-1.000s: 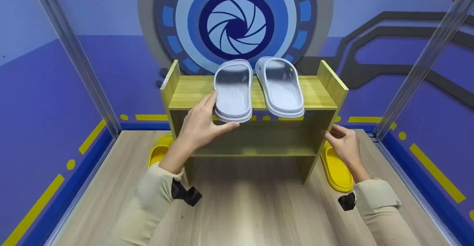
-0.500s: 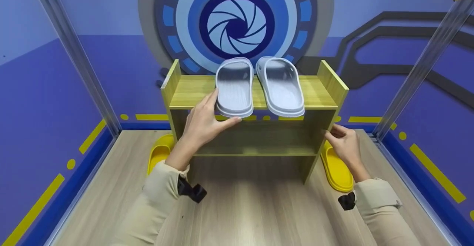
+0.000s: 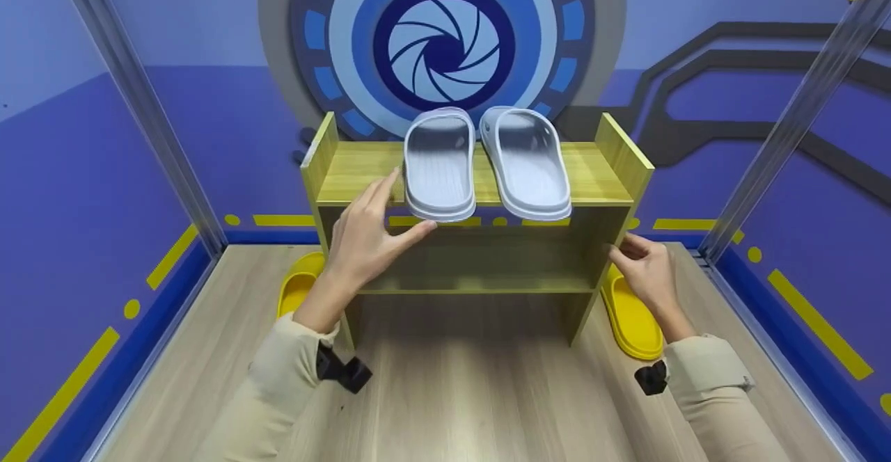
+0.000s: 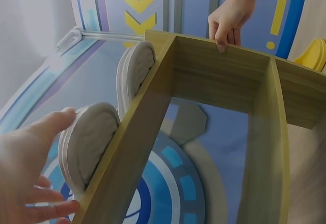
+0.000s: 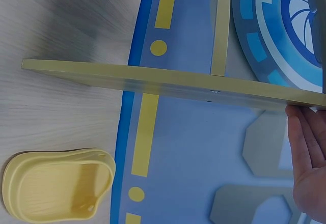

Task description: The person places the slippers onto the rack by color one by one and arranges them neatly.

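A wooden shoe rack [image 3: 355,170] carries two pale grey clogs side by side on its top shelf: the left clog [image 3: 440,163] and the right clog [image 3: 527,163], heels jutting slightly past the front edge. My left hand [image 3: 362,243] is beside the left clog, thumb and fingers spread, with a small gap between thumb and heel in the head view. In the left wrist view, fingertips [image 4: 69,208] lie close to the clog's side; contact is unclear. My right hand [image 3: 647,271] pinches the rack's right side panel, thumb at the front edge, fingers along the outer face [image 5: 305,137].
One yellow clog [image 3: 633,326] lies on the floor right of the rack, another yellow clog [image 3: 298,291] on the left, partly hidden by my left arm. A lower shelf [image 3: 480,291] spans the rack. Patterned walls and metal posts [image 3: 132,100] enclose the space.
The left grey clog moved slightly back on the shelf with my left hand, which then drew off to the left. My right hand stayed on the rack's side panel.
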